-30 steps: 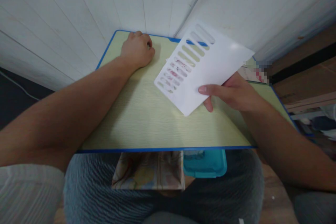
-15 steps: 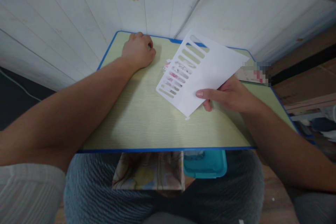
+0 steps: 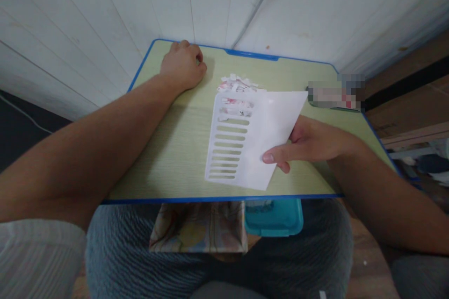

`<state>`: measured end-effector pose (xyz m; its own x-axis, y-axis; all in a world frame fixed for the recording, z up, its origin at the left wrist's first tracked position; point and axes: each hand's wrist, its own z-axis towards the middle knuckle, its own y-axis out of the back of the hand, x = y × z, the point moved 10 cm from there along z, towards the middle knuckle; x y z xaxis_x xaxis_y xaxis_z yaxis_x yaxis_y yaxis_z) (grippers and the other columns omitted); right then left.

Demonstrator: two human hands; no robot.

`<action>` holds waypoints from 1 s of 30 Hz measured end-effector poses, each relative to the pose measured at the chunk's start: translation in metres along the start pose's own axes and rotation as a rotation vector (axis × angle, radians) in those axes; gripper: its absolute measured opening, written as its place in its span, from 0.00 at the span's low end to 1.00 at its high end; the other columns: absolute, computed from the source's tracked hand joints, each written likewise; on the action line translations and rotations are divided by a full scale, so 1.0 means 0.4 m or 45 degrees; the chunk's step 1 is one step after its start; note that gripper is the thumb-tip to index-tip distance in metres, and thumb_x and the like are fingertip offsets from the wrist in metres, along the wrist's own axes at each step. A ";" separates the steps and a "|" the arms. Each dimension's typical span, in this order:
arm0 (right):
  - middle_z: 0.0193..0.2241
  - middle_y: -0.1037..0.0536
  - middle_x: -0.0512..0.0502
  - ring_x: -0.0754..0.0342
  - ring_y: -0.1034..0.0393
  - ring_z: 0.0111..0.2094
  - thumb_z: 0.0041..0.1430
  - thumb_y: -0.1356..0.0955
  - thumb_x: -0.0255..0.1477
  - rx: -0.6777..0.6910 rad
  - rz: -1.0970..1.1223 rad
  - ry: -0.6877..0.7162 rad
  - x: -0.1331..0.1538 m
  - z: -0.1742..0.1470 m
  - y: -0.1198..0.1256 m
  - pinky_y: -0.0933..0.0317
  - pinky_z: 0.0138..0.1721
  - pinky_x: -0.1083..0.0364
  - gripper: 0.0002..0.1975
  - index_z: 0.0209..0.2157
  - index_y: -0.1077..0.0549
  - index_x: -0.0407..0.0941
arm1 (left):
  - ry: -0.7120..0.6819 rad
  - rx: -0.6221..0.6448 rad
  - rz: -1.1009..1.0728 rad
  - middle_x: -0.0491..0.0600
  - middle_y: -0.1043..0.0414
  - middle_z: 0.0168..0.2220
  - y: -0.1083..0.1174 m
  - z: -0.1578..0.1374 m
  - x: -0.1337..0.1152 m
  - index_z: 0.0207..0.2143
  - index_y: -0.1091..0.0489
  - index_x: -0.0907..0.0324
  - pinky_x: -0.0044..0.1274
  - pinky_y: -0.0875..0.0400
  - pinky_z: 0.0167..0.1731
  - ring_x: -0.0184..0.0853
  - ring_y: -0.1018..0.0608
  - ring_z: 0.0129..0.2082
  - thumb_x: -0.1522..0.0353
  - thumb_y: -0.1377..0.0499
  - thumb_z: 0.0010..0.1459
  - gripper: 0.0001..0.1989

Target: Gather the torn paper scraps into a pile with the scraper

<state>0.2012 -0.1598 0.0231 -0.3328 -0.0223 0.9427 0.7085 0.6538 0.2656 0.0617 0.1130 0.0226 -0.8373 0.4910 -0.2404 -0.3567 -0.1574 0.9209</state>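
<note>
My right hand (image 3: 308,142) grips a thin white slotted sheet (image 3: 268,121) by its right edge, with the thumb on top and the fingers underneath. A row of long cut-out slots runs along the sheet's left side. Behind its far edge lies a small heap of torn paper scraps (image 3: 236,84), white with pink and dark marks. Some scraps also show through the upper slots. My left hand (image 3: 184,66) rests on the table's far left part, its fingers curled into a loose fist, apart from the sheet and the scraps. I make out nothing in it.
The small table (image 3: 168,149) has a pale green top and blue edging. At its back right lies a flat, blurred-out object (image 3: 328,97). Below the front edge are a patterned fabric box (image 3: 199,233) and a turquoise plastic container (image 3: 277,224). A white panelled wall (image 3: 210,4) stands behind.
My right hand has brought the slotted sheet lower, toward the table's front, and turned it so the slots lie nearly level. The paper scraps behind it are now uncovered. My left hand stays put.
</note>
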 end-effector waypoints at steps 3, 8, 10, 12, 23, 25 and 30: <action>0.22 0.19 0.52 0.57 0.25 0.23 0.74 0.21 0.39 -0.081 0.053 0.026 0.006 -0.001 0.020 0.32 0.26 0.59 0.20 0.30 0.22 0.44 | 0.002 -0.003 -0.007 0.59 0.21 0.61 -0.002 0.003 0.002 0.58 0.15 0.55 0.45 0.25 0.69 0.54 0.25 0.65 0.66 0.40 0.74 0.17; 0.21 0.20 0.53 0.56 0.26 0.22 0.73 0.21 0.35 -0.168 0.037 0.094 0.023 0.000 0.044 0.32 0.25 0.59 0.16 0.31 0.21 0.44 | 0.024 0.018 -0.048 0.57 0.22 0.62 0.002 -0.001 0.001 0.58 0.16 0.53 0.44 0.27 0.70 0.53 0.26 0.66 0.66 0.40 0.73 0.17; 0.20 0.20 0.52 0.56 0.26 0.21 0.73 0.21 0.35 -0.157 0.010 0.096 0.025 0.003 0.041 0.32 0.25 0.59 0.17 0.29 0.21 0.45 | 0.029 0.036 -0.056 0.58 0.22 0.61 0.003 -0.004 0.000 0.58 0.16 0.53 0.44 0.27 0.70 0.54 0.26 0.66 0.66 0.40 0.73 0.17; 0.19 0.20 0.51 0.56 0.26 0.21 0.73 0.21 0.35 -0.159 -0.011 0.088 0.024 0.004 0.039 0.32 0.25 0.59 0.18 0.28 0.20 0.45 | 0.021 0.044 -0.053 0.58 0.22 0.61 0.004 -0.005 -0.001 0.58 0.16 0.53 0.45 0.28 0.70 0.54 0.26 0.66 0.65 0.41 0.73 0.18; 0.19 0.19 0.50 0.58 0.26 0.20 0.74 0.23 0.37 0.081 -0.020 0.015 0.020 0.006 -0.024 0.34 0.23 0.62 0.21 0.26 0.21 0.45 | 0.009 0.044 -0.040 0.60 0.22 0.63 0.008 -0.008 -0.008 0.59 0.16 0.55 0.49 0.28 0.70 0.57 0.26 0.66 0.65 0.43 0.73 0.20; 0.19 0.19 0.51 0.58 0.26 0.21 0.75 0.23 0.37 0.093 -0.018 0.012 0.021 0.005 -0.027 0.34 0.24 0.62 0.21 0.26 0.21 0.45 | 0.005 0.047 -0.036 0.60 0.22 0.64 0.010 -0.010 -0.011 0.59 0.16 0.55 0.49 0.28 0.70 0.56 0.26 0.66 0.65 0.43 0.74 0.20; 0.20 0.18 0.51 0.57 0.24 0.21 0.74 0.23 0.36 0.118 0.027 0.010 0.020 0.002 -0.027 0.32 0.24 0.62 0.19 0.27 0.20 0.45 | 0.004 0.019 -0.027 0.59 0.22 0.64 0.009 -0.009 -0.006 0.59 0.16 0.54 0.47 0.27 0.70 0.55 0.26 0.67 0.65 0.42 0.74 0.19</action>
<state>0.1903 -0.1664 0.0273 -0.3133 -0.0138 0.9496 0.6545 0.7214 0.2264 0.0610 0.1079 0.0255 -0.8310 0.4914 -0.2608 -0.3680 -0.1339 0.9201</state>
